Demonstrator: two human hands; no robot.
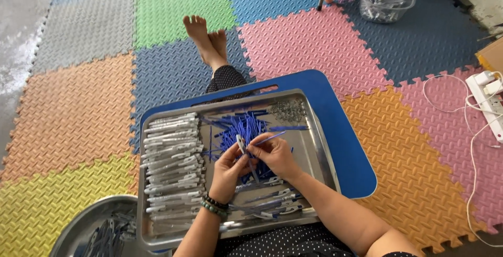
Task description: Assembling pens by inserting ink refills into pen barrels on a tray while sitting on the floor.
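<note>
Blue refill (272, 137) is being pinched by the right hand (276, 155), fingers pressed together on it, over the metal tray (319, 147). A grey barrel (241, 144) is being gripped by the left hand (229, 169), right beside the refill, above the blue pile (242, 127); grey barrels (173, 168) are being kept stacked at the tray's left.

A tray (314, 147) sits on a lap board (346, 131) across the person's legs. In the tray, a stack of barrels (173, 168) fills the left side; a heap of refills (243, 128) lies in the middle toward the far edge, springs (287, 110) at the far right corner. Both hands (left hand (230, 170), right hand (275, 155)) meet above the middle. Finished pens (272, 202) lie near the front edge. A bowl (89, 220) stands on the floor at front left, a tub (386, 3) far off to the right.
</note>
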